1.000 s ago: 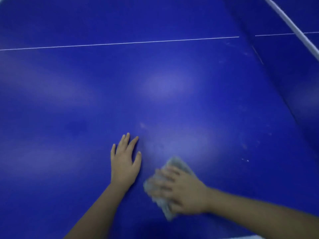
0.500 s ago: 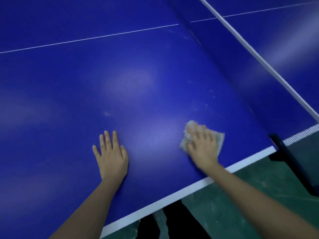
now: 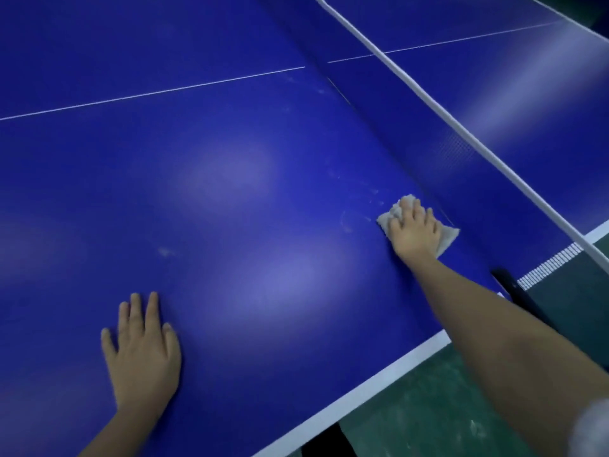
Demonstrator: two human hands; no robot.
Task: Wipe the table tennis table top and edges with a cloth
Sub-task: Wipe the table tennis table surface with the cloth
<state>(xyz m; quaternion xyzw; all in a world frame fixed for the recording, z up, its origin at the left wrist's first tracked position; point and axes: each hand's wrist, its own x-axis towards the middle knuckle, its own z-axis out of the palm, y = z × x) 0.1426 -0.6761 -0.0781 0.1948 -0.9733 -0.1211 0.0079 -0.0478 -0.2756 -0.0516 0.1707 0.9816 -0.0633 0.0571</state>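
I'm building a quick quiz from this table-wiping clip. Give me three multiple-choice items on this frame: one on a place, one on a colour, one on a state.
1. Where is the cloth?
A. close beside the net
B. by the centre line
C. on the floor

2. What colour is the table top?
A. green
B. blue
C. black

3. How is the left hand?
A. gripping a second cloth
B. raised off the table
C. lying flat and open on the table

Answers:
1 A, the right hand presses the cloth down just short of the net.
2 B, the surface is blue with a white edge.
3 C, the fingers are spread on the surface and hold nothing.
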